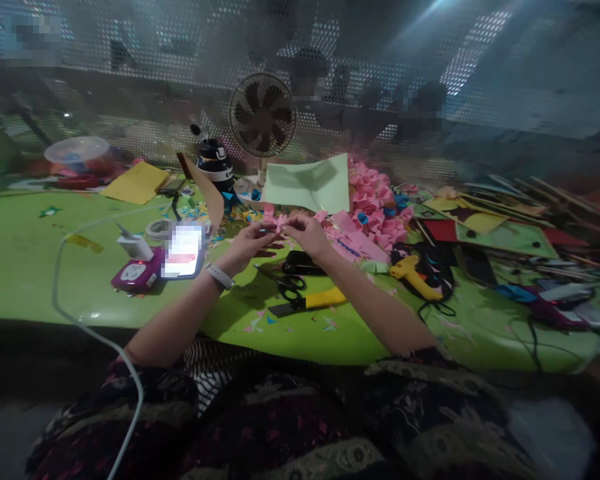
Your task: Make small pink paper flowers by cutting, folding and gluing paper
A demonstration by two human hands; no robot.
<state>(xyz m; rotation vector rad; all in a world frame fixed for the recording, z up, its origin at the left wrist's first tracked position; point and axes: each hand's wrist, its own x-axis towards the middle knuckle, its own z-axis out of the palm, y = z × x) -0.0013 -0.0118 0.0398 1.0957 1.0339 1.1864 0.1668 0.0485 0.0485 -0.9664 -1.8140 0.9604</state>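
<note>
Over the middle of the green table [25, 267], my left hand [253, 241] and my right hand [305, 233] meet, both pinching a small pink paper piece [281, 223]. It looks folded, but blur hides its exact form. Just beyond my right hand lies a heap of pink folded paper pieces [375, 200], with a few blue ones among them. Below my hands rest black-handled scissors [291, 287], a black object [303, 262] and a yellow-handled cutter [325, 298]. My left wrist wears a white band.
A lit phone [184, 250] and a purple power socket box [137, 272] with a white cable sit left. Behind are a fan [263, 115], a black jug [215, 163] and a pale green sheet [307, 187]. A yellow glue gun [415, 277] and sticks [535, 193] lie right.
</note>
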